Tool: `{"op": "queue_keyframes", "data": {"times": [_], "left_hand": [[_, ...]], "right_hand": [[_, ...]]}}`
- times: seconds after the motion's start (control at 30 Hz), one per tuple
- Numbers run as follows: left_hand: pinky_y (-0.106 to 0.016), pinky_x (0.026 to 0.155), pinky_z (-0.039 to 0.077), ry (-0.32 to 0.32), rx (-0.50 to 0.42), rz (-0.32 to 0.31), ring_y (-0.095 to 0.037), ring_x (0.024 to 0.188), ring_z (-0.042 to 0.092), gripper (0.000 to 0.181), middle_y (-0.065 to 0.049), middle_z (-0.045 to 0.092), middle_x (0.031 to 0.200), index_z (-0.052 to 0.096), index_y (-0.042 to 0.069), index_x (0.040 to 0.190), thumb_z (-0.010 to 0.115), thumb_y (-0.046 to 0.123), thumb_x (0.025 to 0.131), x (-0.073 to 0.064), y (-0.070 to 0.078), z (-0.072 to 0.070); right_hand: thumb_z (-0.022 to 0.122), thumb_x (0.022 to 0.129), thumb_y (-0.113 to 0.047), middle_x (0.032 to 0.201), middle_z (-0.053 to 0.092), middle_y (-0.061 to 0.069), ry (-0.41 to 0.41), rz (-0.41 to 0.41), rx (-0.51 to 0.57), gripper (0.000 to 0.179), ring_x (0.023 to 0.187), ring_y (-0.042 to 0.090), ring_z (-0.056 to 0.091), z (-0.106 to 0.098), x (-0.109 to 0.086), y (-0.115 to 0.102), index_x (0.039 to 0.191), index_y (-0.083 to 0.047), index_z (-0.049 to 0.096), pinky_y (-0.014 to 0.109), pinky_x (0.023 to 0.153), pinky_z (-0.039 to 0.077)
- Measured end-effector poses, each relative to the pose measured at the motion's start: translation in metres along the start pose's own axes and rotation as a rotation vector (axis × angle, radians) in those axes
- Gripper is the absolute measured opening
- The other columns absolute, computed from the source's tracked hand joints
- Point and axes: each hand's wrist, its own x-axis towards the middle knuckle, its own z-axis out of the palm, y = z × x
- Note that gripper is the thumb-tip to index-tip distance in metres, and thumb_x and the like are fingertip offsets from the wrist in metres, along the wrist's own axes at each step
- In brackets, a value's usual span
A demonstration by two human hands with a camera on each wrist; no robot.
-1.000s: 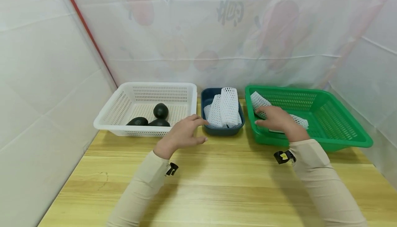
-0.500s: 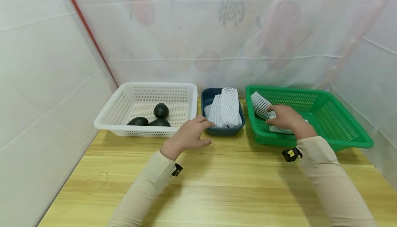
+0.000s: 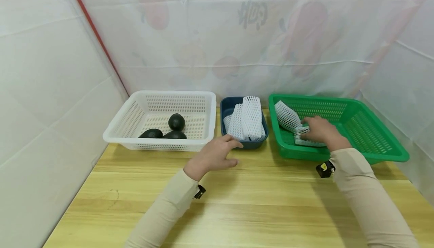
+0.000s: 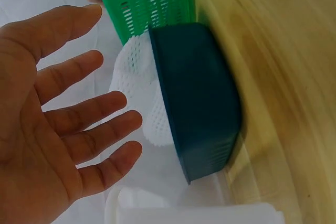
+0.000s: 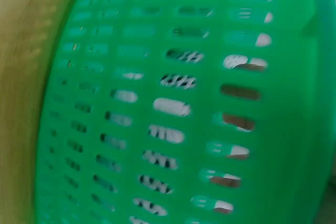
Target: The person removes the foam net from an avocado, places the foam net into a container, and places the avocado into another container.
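My left hand (image 3: 213,155) hovers over the table near the front of a dark blue bin (image 3: 245,144), holding nothing. In the left wrist view its fingers (image 4: 79,114) are spread apart beside that bin. White foam net sleeves (image 3: 251,117) lie in the bin, one sticking up over its rim. My right hand (image 3: 320,130) reaches into the green basket (image 3: 379,146), thumb and forefinger apart over a net-covered item (image 3: 300,138). Another item in a foam net sleeve (image 3: 287,116) leans at the basket's left side. In the right wrist view the basket wall (image 5: 199,108) hides most of the hand.
A white perforated basket (image 3: 135,120) at the left holds several dark avocados (image 3: 176,122). The baskets and bin stand in a row on a wooden table (image 3: 230,203), before a pale plastic sheet (image 3: 203,44). A pale side sheet (image 3: 51,108) borders the table's left edge.
My right hand has slid right within the green basket, uncovering more of the sleeved items, which stay in place. My left hand has drifted right and slightly toward me, its fingers still extended.
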Motion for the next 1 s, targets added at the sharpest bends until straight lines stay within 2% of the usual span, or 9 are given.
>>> {"op": "queue_keyframes", "data": {"times": [0.2, 0.33, 0.63, 0.8, 1.0], "left_hand": [[-0.032, 0.071, 0.048, -0.017, 0.073, -0.03, -0.019, 0.089, 0.059, 0.044, -0.003, 0.057, 0.113, 0.062, 0.016, 0.119, 0.07, 0.036, 0.081, 0.003, 0.007, 0.008], [-0.031, 0.073, 0.048, -0.023, 0.093, -0.044, -0.018, 0.094, 0.058, 0.044, -0.002, 0.058, 0.112, 0.062, 0.017, 0.119, 0.07, 0.039, 0.081, 0.005, 0.011, 0.013], [-0.032, 0.084, 0.045, -0.046, -0.02, -0.069, -0.017, 0.108, 0.051, 0.045, -0.002, 0.055, 0.12, 0.06, 0.015, 0.123, 0.068, 0.036, 0.084, 0.016, 0.019, 0.017], [-0.031, 0.083, 0.045, -0.071, -0.045, -0.075, -0.015, 0.106, 0.051, 0.046, -0.002, 0.055, 0.119, 0.059, 0.015, 0.124, 0.069, 0.035, 0.084, 0.025, 0.022, 0.021], [-0.031, 0.085, 0.044, -0.113, -0.058, -0.05, -0.015, 0.102, 0.052, 0.049, -0.002, 0.054, 0.115, 0.057, 0.014, 0.126, 0.068, 0.036, 0.084, 0.034, 0.025, 0.035]], "right_hand": [[0.069, 0.082, -0.025, 0.126, 0.037, 0.039, -0.041, 0.04, 0.035, 0.066, 0.107, 0.058, 0.036, 0.003, -0.001, 0.011, 0.132, 0.009, 0.041, 0.07, 0.075, 0.034], [0.071, 0.081, -0.026, 0.127, 0.034, 0.04, -0.056, 0.061, 0.043, 0.07, 0.108, 0.061, 0.033, 0.007, 0.0, 0.019, 0.133, 0.008, 0.04, 0.072, 0.076, 0.031], [0.076, 0.075, -0.024, 0.128, 0.027, 0.045, -0.067, 0.072, 0.031, 0.08, 0.108, 0.066, 0.026, 0.009, 0.005, 0.035, 0.134, 0.01, 0.035, 0.072, 0.075, 0.032], [0.076, 0.073, -0.022, 0.131, 0.019, 0.045, -0.067, 0.086, 0.024, 0.084, 0.11, 0.068, 0.021, 0.01, 0.008, 0.041, 0.136, 0.009, 0.031, 0.073, 0.076, 0.03], [0.075, 0.074, -0.018, 0.134, 0.01, 0.047, -0.105, 0.085, 0.019, 0.088, 0.114, 0.067, 0.012, 0.014, 0.012, 0.051, 0.14, 0.009, 0.024, 0.074, 0.081, 0.025]]}}
